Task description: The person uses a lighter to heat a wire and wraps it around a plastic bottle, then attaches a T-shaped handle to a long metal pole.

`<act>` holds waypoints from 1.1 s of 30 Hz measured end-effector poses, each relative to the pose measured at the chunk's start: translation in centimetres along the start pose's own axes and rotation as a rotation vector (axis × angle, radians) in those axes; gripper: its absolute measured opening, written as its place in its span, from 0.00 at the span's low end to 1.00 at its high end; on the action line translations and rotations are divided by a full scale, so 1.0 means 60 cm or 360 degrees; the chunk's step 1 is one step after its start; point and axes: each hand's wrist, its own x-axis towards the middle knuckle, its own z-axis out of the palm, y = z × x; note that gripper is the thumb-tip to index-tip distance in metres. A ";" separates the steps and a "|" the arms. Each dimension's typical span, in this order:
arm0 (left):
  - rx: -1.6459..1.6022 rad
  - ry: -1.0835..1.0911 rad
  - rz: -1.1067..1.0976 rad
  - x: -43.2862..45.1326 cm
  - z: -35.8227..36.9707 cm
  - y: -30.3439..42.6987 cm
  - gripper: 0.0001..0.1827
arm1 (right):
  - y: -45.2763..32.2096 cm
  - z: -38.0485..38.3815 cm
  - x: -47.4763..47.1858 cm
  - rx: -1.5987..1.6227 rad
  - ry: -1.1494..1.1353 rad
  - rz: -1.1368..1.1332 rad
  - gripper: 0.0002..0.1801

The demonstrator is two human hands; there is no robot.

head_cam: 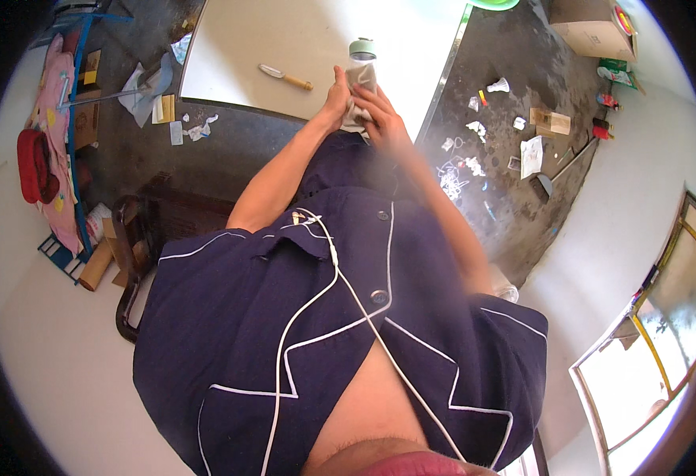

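Just over the table's near edge, a clear bottle (362, 58) with a pale green lid stands roughly upright between my hands. Crumpled grey-beige cloth (361, 74) wraps its lower part; whether it is a sleeve or a loose cloth, I cannot tell. My left hand (337, 101) grips the wrapped bottle from the left side, thumb pointing up. From the right, the fingers of my right hand (382, 113) lie across the cloth and press it to the bottle. A knife (285, 77) with a wooden handle lies on the white table (235, 65), left of the bottle.
A green basin (494, 3) shows at the top edge. Paper scraps and white strips (452, 181) litter the floor on the right, near a long-handled dustpan (542, 186) and a cardboard box (592, 30). A dark wooden chair (126, 268) is at my left side.
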 end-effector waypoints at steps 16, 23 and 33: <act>-0.0412 0.0317 -0.0218 -0.030 -0.087 -0.001 0.48 | -0.011 0.006 -0.017 0.0363 -0.0259 0.0249 0.23; -0.0231 0.0657 0.0020 -0.040 -0.188 -0.004 0.45 | 0.049 0.072 0.049 0.0343 0.0069 0.0752 0.17; 0.0233 0.0947 0.0423 -0.066 -0.291 -0.024 0.36 | 0.081 0.224 0.131 -0.0467 -0.0145 0.0947 0.20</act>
